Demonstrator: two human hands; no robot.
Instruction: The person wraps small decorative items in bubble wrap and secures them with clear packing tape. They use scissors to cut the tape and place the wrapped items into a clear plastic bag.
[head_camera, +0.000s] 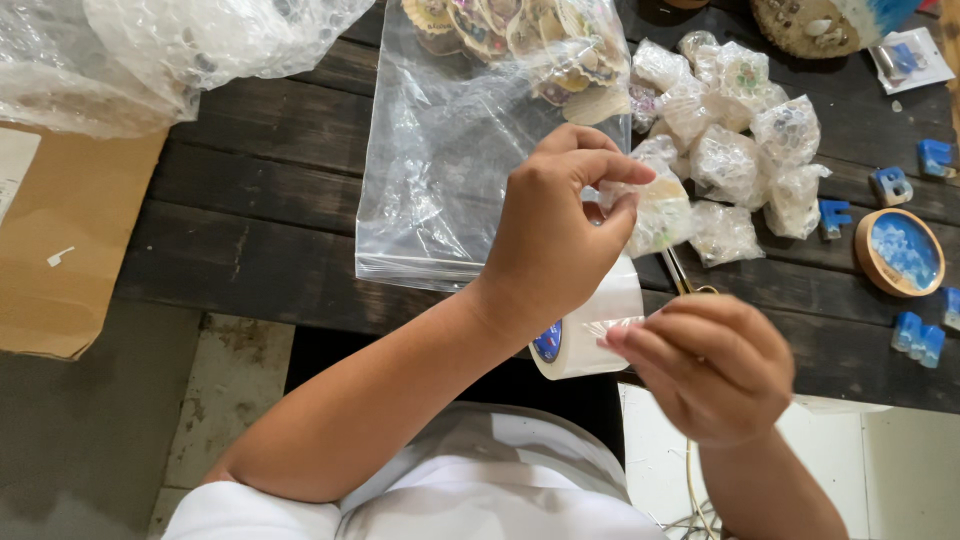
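Note:
My left hand (555, 235) pinches a small bubble-wrapped item (662, 213) above the dark wooden table (250, 220). My right hand (715, 365) is lower and to the right, its fingertips pinching the clear tape coming off a white tape roll (590, 325) that hangs between both hands. Scissors (682, 275) lie partly hidden behind my right hand.
A clear zip bag (450, 170) with round decorated pieces lies in front. A pile of bubble-wrapped items (740, 130) sits to the right, with blue letter pieces (890, 185) and a round blue coaster (900, 252). Cardboard (60, 250) and bubble wrap (150, 50) lie left.

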